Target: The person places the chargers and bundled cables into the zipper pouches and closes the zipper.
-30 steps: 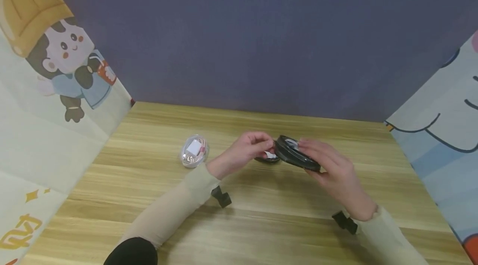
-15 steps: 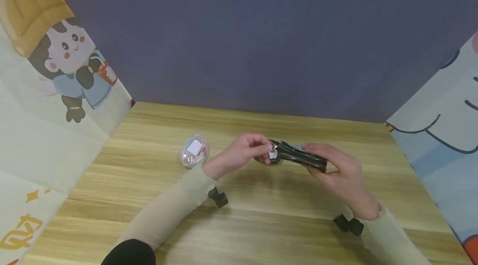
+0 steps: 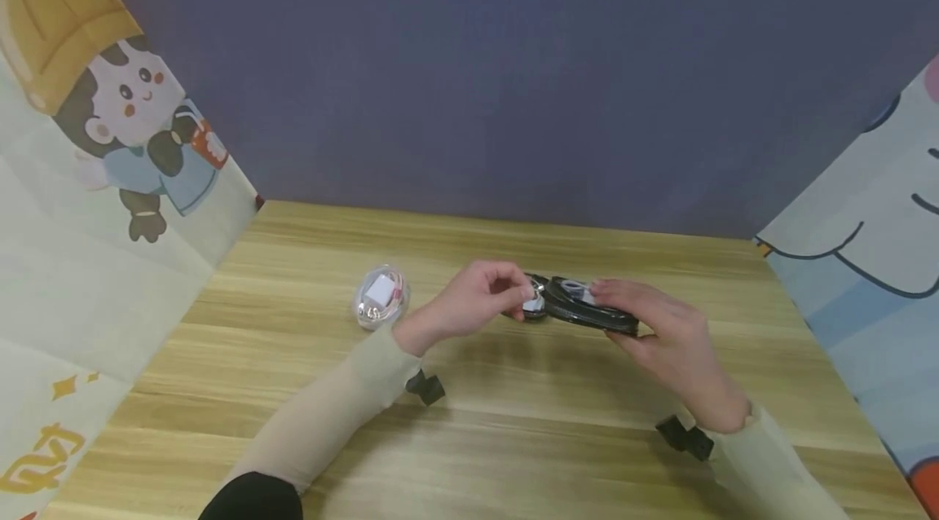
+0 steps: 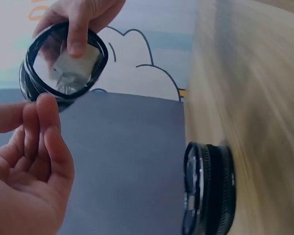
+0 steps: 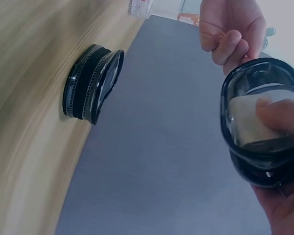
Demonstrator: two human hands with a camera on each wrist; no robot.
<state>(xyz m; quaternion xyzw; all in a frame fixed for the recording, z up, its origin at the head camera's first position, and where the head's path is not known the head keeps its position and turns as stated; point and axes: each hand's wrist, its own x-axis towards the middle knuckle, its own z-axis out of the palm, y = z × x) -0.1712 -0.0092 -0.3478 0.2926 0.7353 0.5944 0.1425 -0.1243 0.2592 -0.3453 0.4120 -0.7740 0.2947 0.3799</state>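
Note:
My right hand grips a small oval zip pouch with black trim and clear faces, above the table. In the right wrist view its thumb presses the clear face, over a white block inside the pouch. My left hand pinches at the near end of this pouch's edge, seen also in the left wrist view; the zipper pull itself is hidden by the fingers. A second black-trimmed zip pouch stands on the table, partly behind the left hand in the head view.
A clear pouch with a white adapter and a pinkish cable lies on the wooden table to the left. A dark panel rises behind the table; printed cartoon panels flank both sides.
The held pouch turned edge-on, then tilted back so its clear top shows again. My right hand moved slightly right with it. The left hand shifted a little left. The pouches on the table stayed put.

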